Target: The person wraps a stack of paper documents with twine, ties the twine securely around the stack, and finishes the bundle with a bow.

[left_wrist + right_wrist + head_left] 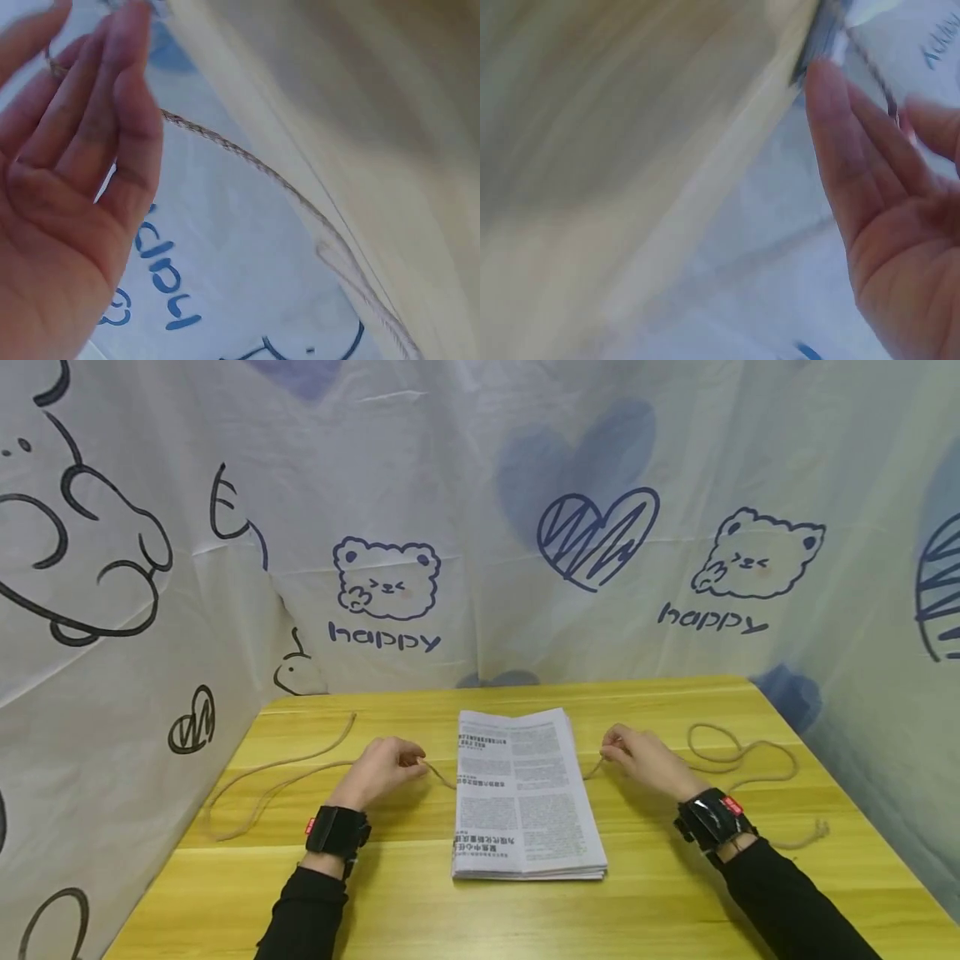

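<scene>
1. L hand (382,770): thumb + fingertips pinch a thin tan cord (438,774), just off the paper's L side.
2. R hand (651,762): likewise pinching the cord, thumb to fingers, near the paper's R side.
3. Folded newspaper stack (525,802) lies flat betw. the two hands, touching neither; print faces up (mostly small columns, a few bold headlines).
4. Cord runs from L fingertips to the stack's L edge, shows again at R edge, up to R fingertips; mid-stretch hidden by the stack.
5. Outboard of L hand, the cord lies in a long bend, its end beyond that hand.
6. Outboard of R hand, loose loops; a knotted-looking end rests just R of the R wrist.
7. Black bands on L wrist (337,833) & R wrist (715,817); dark sleeves behind.
8. Yellow wood-grain table (420,910) under all; printed cloth (480,460) (hearts, bears, "happy") hangs beyond both hands.
</scene>
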Available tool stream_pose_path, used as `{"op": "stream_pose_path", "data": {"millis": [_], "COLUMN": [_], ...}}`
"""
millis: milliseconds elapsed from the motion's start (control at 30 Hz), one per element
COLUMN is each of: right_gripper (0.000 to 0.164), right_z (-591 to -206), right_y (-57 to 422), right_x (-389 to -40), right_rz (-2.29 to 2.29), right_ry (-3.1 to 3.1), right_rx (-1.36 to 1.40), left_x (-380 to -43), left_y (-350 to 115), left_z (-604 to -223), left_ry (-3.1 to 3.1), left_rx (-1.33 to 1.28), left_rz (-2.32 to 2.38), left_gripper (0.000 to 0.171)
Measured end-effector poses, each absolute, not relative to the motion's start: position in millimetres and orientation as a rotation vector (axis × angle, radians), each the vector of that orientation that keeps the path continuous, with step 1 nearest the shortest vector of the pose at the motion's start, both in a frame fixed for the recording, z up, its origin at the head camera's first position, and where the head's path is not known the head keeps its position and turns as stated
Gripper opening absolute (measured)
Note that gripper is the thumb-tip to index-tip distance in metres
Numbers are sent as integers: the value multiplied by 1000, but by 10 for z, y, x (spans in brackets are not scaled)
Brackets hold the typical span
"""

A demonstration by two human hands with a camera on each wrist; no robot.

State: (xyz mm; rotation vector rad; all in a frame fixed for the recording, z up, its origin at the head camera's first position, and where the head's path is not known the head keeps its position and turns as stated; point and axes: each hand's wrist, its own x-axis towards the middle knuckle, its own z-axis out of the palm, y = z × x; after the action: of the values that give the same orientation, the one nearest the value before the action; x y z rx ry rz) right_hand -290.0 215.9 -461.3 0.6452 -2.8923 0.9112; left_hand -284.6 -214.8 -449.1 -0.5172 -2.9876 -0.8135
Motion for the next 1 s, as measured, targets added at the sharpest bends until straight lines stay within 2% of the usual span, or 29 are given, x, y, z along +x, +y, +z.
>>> {"op": "stream_pose_path", "data": {"millis": [133, 300, 367, 500, 667, 833, 1000], "right_gripper": [19, 23, 21, 21, 33, 50, 44], "right_z": [-4615, -4631, -4633, -4639, -4642, -4610, -4578], "right_y": [2038, 1904, 1860, 1811, 1820, 1846, 1807], "right_x": [-2928, -2934, -2930, -2922, -2925, -2929, -2944], "right_rz": [1333, 1701, 1779, 1883, 2065, 2273, 2273], "right_ry": [-2791, -2609, -2551, -2476, -2380, -2285, -2303], "right_rx": [539, 445, 402, 291, 98, 27, 63], "left_x": [-2854, -2873, -2877, -2885, -2914, -2936, -2964], "left_y": [-2032, -1887, -1832, -1737, -1638, -1547, -1447], "left_z": [-4436, -4433, -4441, -4435, -4382, -4295, -4211], "left_ry": [-2901, -2671, -2611, -2564, -2533, -2528, -2519], "left_rx": [-519, -551, -574, -564, -560, -595, -630], "left_rz": [-994, -1060, -1051, -1052, -1013, -935, -874], "left_gripper": [38, 22, 18, 20, 21, 20, 22]}}
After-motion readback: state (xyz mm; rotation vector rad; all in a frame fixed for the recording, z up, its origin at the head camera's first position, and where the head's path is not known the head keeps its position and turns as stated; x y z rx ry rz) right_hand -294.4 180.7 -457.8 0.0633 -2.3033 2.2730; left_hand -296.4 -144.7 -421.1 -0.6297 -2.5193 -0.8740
